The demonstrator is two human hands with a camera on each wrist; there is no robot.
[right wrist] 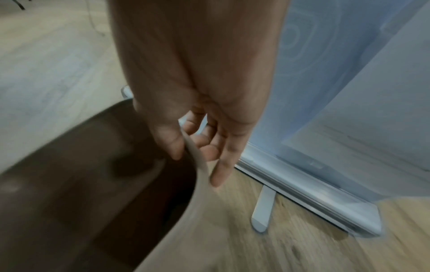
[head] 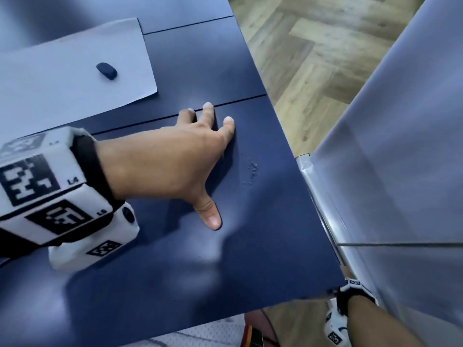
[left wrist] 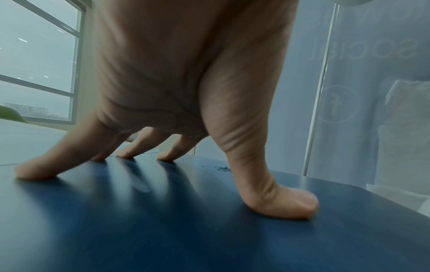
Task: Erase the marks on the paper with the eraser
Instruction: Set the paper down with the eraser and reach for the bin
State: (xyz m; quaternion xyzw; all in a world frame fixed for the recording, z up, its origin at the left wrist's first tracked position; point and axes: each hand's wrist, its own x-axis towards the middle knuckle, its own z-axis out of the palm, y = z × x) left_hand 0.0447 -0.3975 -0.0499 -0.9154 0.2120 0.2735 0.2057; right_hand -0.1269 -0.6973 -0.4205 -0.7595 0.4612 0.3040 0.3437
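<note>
White paper (head: 62,78) lies at the far left of the dark blue table (head: 225,259); the part I see bears no marks. A small dark eraser (head: 106,70) rests on it, untouched. My left hand (head: 208,151) is spread on the table right of the paper, fingertips and thumb (left wrist: 286,206) pressing down, holding nothing. A small line of eraser crumbs (head: 251,171) lies just right of it, near the table's right edge. My right hand (right wrist: 197,152) hangs below the table's front corner and pinches the curved rim of a brown bin (right wrist: 200,184) between thumb and fingers.
A roll-up banner (head: 388,146) stands close along the table's right side, its metal base and foot (right wrist: 263,211) on the wooden floor (head: 313,46). In the head view the table corner hides my right hand; only the forearm and wrist camera show.
</note>
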